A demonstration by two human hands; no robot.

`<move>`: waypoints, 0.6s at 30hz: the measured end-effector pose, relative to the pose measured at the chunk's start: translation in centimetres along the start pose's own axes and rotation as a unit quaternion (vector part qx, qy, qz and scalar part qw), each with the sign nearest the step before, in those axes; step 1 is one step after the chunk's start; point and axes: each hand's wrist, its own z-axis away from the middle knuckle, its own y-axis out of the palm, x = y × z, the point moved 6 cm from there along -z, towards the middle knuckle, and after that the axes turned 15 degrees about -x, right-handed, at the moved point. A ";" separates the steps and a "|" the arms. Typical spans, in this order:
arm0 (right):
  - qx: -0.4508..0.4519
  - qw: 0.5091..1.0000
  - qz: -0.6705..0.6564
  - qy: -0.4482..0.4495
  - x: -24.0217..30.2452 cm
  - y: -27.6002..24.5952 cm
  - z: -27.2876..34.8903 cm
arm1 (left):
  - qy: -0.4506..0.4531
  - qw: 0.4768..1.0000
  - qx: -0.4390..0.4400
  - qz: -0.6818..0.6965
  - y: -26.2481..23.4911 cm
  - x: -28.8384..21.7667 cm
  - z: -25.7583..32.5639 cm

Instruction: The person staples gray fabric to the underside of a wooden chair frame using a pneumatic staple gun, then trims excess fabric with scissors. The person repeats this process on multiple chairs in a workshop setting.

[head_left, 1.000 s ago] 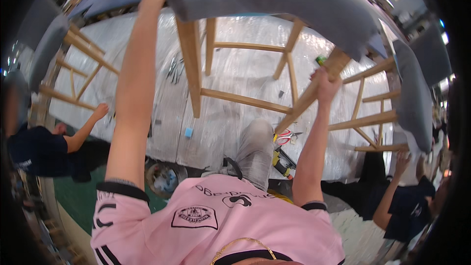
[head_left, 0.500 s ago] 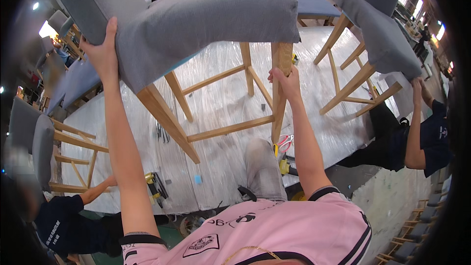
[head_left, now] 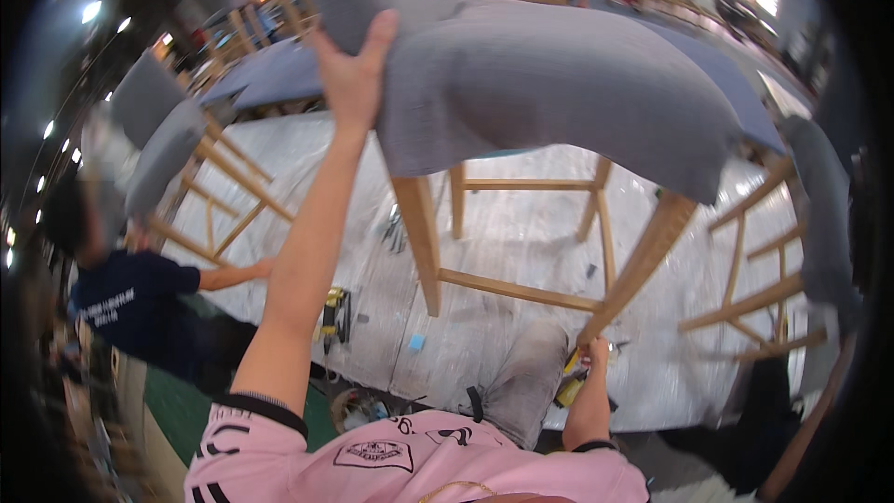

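Observation:
An upholstered grey chair point(head_left: 549, 84) with pale wooden legs is tilted in front of me above the covered table. My left hand point(head_left: 358, 74) grips it where the backrest meets the seat, its thumb up and its other fingers partly hidden behind the backrest. Low on the right, my right hand point(head_left: 594, 350) is closed at the foot of the near right leg point(head_left: 643, 261). Its fingers are small and partly covered there. Just by that hand lies a yellow-handled tool point(head_left: 569, 391); red handles show under the fingers. Loose grey fabric hangs over the seat's edge.
Plastic film covers the table point(head_left: 494, 335), which bears a yellow-and-black tool point(head_left: 333, 315), a blue piece point(head_left: 416, 343) and metal hand tools point(head_left: 395, 231). A co-worker in a dark shirt point(head_left: 140, 303) handles another chair point(head_left: 168, 135) at left; a further grey chair point(head_left: 819, 214) stands at right.
My view has swung left, so the chair appears farther right and turned. My right hand has slid from the upper part of the leg down to its foot. My left hand keeps its hold.

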 end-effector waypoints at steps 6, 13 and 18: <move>-0.139 0.940 0.226 -0.212 1.4 -2.2 -1.5 | -0.047 0.999 0.005 0.016 -0.3 -0.1 0.8; -0.308 0.922 0.172 -0.162 3.3 -3.9 3.3 | -0.029 0.999 0.002 0.043 -1.3 -0.3 0.8; -0.405 0.913 0.038 -0.023 -2.0 -5.1 1.2 | -0.039 0.996 0.008 0.075 -1.2 -0.3 1.1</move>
